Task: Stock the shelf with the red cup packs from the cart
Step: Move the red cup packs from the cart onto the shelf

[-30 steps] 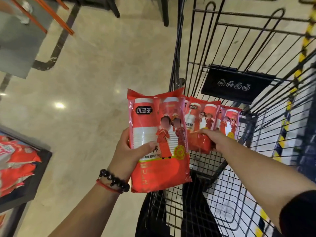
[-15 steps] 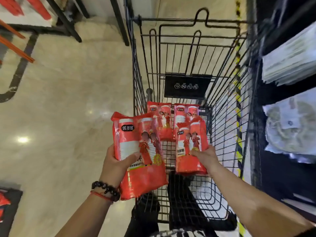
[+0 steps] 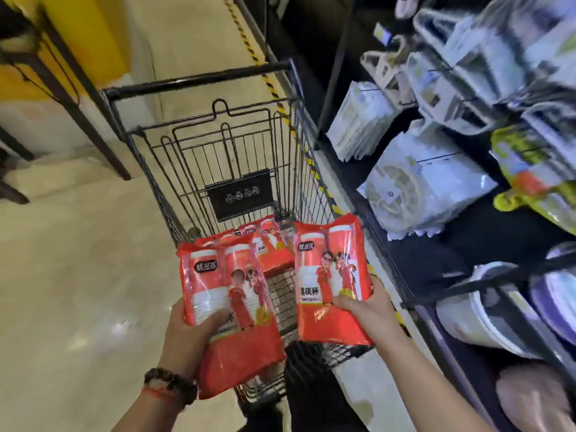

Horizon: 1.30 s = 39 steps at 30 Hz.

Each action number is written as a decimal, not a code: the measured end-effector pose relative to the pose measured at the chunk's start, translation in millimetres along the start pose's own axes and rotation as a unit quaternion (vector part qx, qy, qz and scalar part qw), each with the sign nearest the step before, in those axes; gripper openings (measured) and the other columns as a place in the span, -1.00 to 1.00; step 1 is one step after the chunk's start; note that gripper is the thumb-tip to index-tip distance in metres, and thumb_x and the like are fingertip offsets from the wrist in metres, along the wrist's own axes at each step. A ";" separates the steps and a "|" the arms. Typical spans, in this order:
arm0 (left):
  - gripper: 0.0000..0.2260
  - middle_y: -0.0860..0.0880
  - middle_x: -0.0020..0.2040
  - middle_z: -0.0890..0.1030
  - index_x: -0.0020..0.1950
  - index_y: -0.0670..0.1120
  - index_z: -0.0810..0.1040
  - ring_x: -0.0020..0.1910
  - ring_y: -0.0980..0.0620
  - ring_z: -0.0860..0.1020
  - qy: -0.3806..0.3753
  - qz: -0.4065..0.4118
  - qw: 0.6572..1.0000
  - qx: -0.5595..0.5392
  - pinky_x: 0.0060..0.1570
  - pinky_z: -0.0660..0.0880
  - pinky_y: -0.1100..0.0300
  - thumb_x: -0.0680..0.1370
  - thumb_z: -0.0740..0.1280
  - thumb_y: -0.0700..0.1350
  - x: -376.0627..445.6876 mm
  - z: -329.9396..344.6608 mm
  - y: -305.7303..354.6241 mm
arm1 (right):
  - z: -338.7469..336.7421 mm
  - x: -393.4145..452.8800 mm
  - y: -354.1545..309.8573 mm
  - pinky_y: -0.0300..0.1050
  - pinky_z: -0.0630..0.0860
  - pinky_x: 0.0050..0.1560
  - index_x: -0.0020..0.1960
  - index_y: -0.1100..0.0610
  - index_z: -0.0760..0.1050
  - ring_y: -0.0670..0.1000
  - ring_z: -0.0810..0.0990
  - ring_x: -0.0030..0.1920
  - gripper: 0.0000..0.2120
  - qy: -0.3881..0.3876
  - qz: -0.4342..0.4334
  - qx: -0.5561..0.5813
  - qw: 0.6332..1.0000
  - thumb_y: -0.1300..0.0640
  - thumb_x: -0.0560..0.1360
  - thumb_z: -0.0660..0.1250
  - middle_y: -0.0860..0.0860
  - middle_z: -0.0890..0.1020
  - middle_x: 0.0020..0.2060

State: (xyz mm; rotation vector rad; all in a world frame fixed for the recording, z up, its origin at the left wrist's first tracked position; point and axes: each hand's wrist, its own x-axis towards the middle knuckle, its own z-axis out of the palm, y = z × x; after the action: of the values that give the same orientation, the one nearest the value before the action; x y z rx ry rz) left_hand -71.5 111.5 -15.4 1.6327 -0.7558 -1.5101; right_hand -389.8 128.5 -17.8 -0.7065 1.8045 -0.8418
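My left hand grips one red cup pack from below, thumb across its front, over the near end of the black wire cart. My right hand holds a second red cup pack upright above the cart's right side, close to the shelf. More red cup packs lie in the cart's basket behind the two held ones, partly hidden by them.
The dark shelf unit on the right carries white plastic-wrapped packs, a yellow-green pack and stacked bowls. Yellow-black tape runs along the floor by the shelf. Dark table legs stand at the left.
My right hand has lifted its pack up out of the basket and toward the shelf side. The view has swung right, bringing the shelf into sight. My left hand keeps its pack.
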 end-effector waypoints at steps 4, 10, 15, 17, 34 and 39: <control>-0.27 -0.15 0.03 0.70 0.21 -0.08 0.54 -0.06 -0.22 0.69 -0.059 0.015 0.998 0.025 -0.13 0.64 -0.12 0.09 0.65 0.03 -9.0 7.9 2.8 | -33.4 -46.4 14.2 0.19 0.62 0.08 0.14 0.01 0.54 0.05 0.72 -0.04 -0.32 0.050 -0.012 0.030 0.998 0.01 0.05 0.63 0.00 0.73 -0.04; -0.30 -0.18 0.08 0.69 0.28 -0.07 0.53 -0.04 -0.23 0.69 -0.155 0.024 0.987 0.029 -0.09 0.63 -0.16 0.17 0.65 -0.08 -32.4 43.7 8.0 | -76.8 -106.7 15.3 0.10 0.62 0.01 -0.08 -0.11 0.60 -0.09 0.71 -0.15 -0.58 0.120 -0.040 0.072 0.989 0.21 0.15 0.58 -0.16 0.73 -0.18; -0.28 -0.14 0.09 0.69 0.30 -0.03 0.48 -0.06 -0.18 0.70 -0.206 0.041 0.976 0.050 -0.16 0.64 -0.07 0.19 0.66 -0.03 -66.4 79.9 12.9 | -111.2 -147.7 19.5 -0.34 0.54 -0.27 -0.15 0.02 0.49 -0.29 0.63 -0.35 -0.61 0.160 -0.070 0.103 0.979 0.35 0.19 0.58 -0.21 0.69 -0.37; -0.31 -0.15 0.09 0.68 0.30 -0.05 0.48 -0.03 -0.21 0.69 -0.224 0.051 0.971 0.062 -0.07 0.63 -0.12 0.22 0.63 -0.08 -80.7 96.4 10.3 | -132.4 -165.1 33.8 -0.42 0.50 -0.31 -0.15 0.05 0.50 -0.32 0.61 -0.37 -0.60 0.181 -0.075 0.111 0.974 0.46 0.26 0.56 -0.23 0.69 -0.39; -0.24 -0.13 0.01 0.70 0.19 -0.03 0.52 -0.06 -0.18 0.69 -0.449 0.095 0.873 0.165 -0.05 0.62 -0.10 0.03 0.59 0.07 -323.8 322.9 -88.2 | -334.7 -427.3 249.8 -0.16 0.58 -0.13 0.19 0.08 0.54 -0.05 0.72 -0.08 -0.28 0.429 -0.023 0.216 0.877 0.11 0.05 0.64 -0.01 0.73 -0.02; -0.21 -0.17 0.07 0.69 0.25 -0.08 0.52 -0.02 -0.19 0.68 -0.525 0.098 0.821 0.201 -0.05 0.63 -0.10 0.07 0.62 0.07 -382.0 380.2 -114.8 | -363.8 -490.7 292.3 -0.08 0.57 -0.10 0.13 -0.05 0.52 -0.06 0.71 -0.08 -0.43 0.521 0.002 0.254 0.815 0.31 0.23 0.64 -0.05 0.72 -0.06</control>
State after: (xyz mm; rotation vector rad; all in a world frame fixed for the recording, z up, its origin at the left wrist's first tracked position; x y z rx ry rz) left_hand -502.7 437.8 91.0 0.7837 -1.8688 -2.1585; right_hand -586.2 764.3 107.8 0.2078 2.3070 -1.8530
